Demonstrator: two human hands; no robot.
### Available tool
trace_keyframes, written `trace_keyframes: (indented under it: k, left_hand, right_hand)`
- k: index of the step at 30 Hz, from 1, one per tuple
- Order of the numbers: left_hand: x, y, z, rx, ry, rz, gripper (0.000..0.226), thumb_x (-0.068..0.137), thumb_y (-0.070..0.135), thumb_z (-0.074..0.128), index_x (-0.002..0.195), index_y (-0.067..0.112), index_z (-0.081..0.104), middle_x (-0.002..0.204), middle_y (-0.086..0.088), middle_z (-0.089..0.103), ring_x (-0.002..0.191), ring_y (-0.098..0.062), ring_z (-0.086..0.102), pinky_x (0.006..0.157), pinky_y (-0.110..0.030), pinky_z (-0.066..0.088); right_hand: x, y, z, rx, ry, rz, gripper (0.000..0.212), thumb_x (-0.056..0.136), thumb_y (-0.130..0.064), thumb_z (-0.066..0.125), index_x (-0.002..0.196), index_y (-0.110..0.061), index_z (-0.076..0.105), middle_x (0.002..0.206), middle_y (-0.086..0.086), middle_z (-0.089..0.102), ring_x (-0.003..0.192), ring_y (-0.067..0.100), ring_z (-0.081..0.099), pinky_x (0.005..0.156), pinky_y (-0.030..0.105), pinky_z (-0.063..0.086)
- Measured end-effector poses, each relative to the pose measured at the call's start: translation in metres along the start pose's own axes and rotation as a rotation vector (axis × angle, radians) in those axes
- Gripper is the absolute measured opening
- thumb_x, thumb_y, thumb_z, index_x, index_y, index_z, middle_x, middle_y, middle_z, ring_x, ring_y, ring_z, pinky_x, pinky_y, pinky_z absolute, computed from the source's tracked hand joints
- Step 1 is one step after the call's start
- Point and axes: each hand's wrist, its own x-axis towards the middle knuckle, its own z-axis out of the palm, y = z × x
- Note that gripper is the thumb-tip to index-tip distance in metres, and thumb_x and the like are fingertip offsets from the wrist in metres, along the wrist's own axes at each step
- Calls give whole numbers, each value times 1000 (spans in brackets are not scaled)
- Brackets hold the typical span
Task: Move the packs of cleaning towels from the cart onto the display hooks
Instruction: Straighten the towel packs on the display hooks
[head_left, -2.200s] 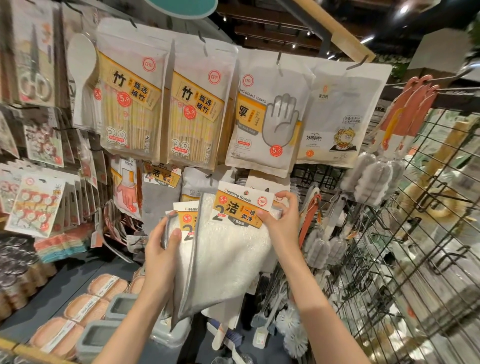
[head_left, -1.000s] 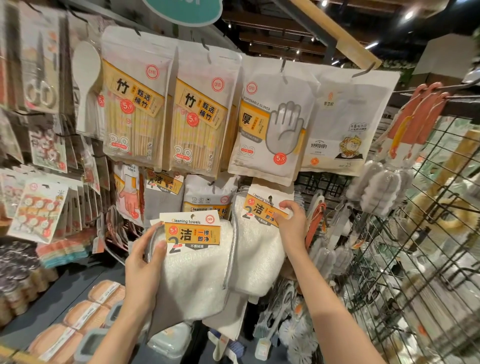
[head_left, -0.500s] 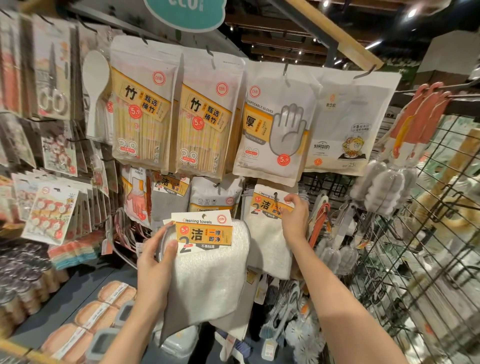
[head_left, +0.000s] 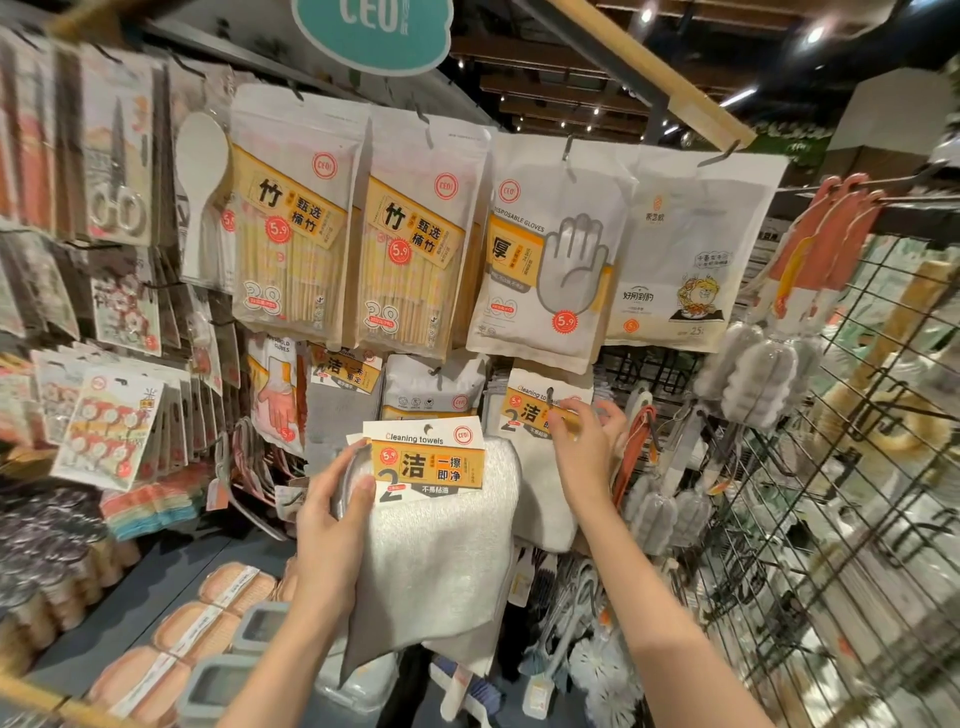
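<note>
A teal sign (head_left: 371, 31) overhead reads "CEO". The towel pack (head_left: 431, 525) near the middle carries a card printed "Cleaning towels", a large "2", a red "5.9" dot and a "CEO!" stamp. The hung towel pack (head_left: 540, 467) to its right shows "Cleaning to…" and "2". Farther up, two chopstick bags (head_left: 291, 223) each bear "5.9", "38" and "CEO!". The glove bag (head_left: 545, 249) to their right reads "DISPOSABLE GLOVES" and "5.9".

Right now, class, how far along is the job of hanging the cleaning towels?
Done: one towel pack hangs on its display hook, the right hand at its header card. In hand: the left hand grips another pack, not yet hung. The cart is out of view, so the remainder is unknown.
</note>
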Motion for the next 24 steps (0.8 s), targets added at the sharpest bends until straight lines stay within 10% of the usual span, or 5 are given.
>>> trace_keyframes:
  k: [7, 13, 19, 24]
  left_hand:
    - [-7, -2, 4, 22, -27, 10, 35, 93, 10, 56, 126, 22, 60, 131, -1, 57, 123, -18, 52, 108, -49, 38]
    - [-15, -1, 1, 23, -38, 16, 36, 94, 10, 55, 129, 22, 57, 134, -4, 54, 123, -18, 51, 109, -45, 37]
    - [-20, 3, 0, -62, -63, -25, 44, 94, 11, 56, 130, 36, 51, 137, 5, 51, 124, -16, 51, 104, -46, 43]
    - [-22, 4, -4, -43, -131, 12, 50, 86, 23, 66, 126, 49, 51, 121, 39, 50, 118, 15, 44, 103, -33, 39]
  right_hand:
    - [-54, -42, 2, 167, -518, -8, 42, 94, -41, 50, 131, -21, 52, 141, -3, 36, 127, 5, 32, 102, 18, 20]
    - [-83, -43, 1, 179, -507, -2, 60, 83, -29, 70, 137, -20, 45, 123, -7, 41, 94, -14, 42, 69, -11, 28]
    - [-88, -47, -8, 271, -408, 56, 48, 75, -14, 78, 114, -23, 51, 96, -25, 56, 87, -8, 55, 67, 3, 42]
    - [-83, -54, -16, 276, -394, 74, 43, 76, -6, 76, 98, -22, 43, 93, -20, 56, 94, 12, 60, 83, 31, 53]
